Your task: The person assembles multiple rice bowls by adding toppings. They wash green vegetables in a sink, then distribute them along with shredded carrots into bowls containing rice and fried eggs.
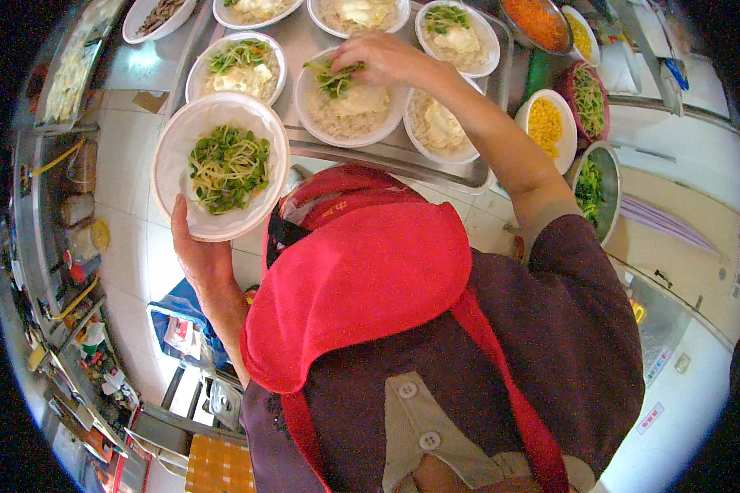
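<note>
My left hand (pixel 201 261) grips a wide white bowl (pixel 166 177) by its near rim, off the tray's front left corner. A pile of green sprouts (pixel 228 168) lies in it. My right hand (pixel 386 59) reaches over a white bowl of rice (pixel 345 115) on the metal tray, its fingers closed on a pinch of leafy sprouts (pixel 335 78) at the bowl's far side. A pale creamy topping covers part of the rice. To the right, under my forearm, another rice bowl (pixel 440 123) has the creamy topping and no greens visible.
Several more rice bowls stand on the metal tray (pixel 329 154), some topped with sprouts, such as the bowl (pixel 238 70) at left. On the right are shredded carrot (pixel 536 25), a bowl of corn (pixel 544 127) and a bowl of chopped greens (pixel 588 189). Shelving (pixel 37 238) lines the left.
</note>
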### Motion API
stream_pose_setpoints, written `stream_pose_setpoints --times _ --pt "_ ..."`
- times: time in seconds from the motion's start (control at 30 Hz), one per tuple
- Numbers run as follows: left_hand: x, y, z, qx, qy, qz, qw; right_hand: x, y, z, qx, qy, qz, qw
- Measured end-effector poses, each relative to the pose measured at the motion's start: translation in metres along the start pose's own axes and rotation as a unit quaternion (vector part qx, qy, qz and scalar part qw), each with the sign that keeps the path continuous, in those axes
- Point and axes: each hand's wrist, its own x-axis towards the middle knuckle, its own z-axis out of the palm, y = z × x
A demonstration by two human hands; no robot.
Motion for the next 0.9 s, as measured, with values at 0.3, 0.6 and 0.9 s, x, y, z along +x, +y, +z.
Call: stream_pose_setpoints --times 0.3,0.6,0.9 --pt "0.004 0.002 0.001 0.022 -0.011 0.006 1.000 -0.006 -0.013 -0.004 -0.054 0.091 -0.017 0.994" --pt "0.010 0.003 -0.005 0.028 -0.023 -0.007 0.999 0.007 -0.008 0.030 0.004 0.130 -0.009 0.991" --pt "0.013 0.006 0.001 0.044 -0.039 -0.002 0.998 0.012 -0.011 0.027 -0.039 0.080 -0.055 0.995"
